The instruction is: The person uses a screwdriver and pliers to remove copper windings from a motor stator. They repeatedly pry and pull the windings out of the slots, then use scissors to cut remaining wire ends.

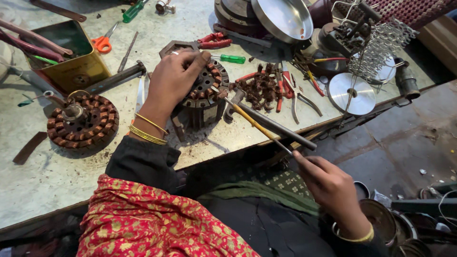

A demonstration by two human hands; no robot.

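Observation:
My left hand (173,78) rests on top of a round motor stator (205,93) with copper coils, gripping it on the worktable (57,176). My right hand (328,183), below the table edge, holds the end of a thin yellow-shafted rod tool (257,126) whose tip touches the stator's right side. A long grey metal bar (276,126) lies alongside the tool. A pile of pulled reddish copper wire bits (259,88) lies just right of the stator.
A second wound stator (83,123) sits at the left. A yellow tin (71,54) with tools, orange scissors (102,43), red pliers (214,42), green screwdrivers (231,58), metal pans (283,19), a shiny disc (352,93) and a wire guard (381,47) crowd the table. Stacked metal housings (381,216) sit on the floor at right.

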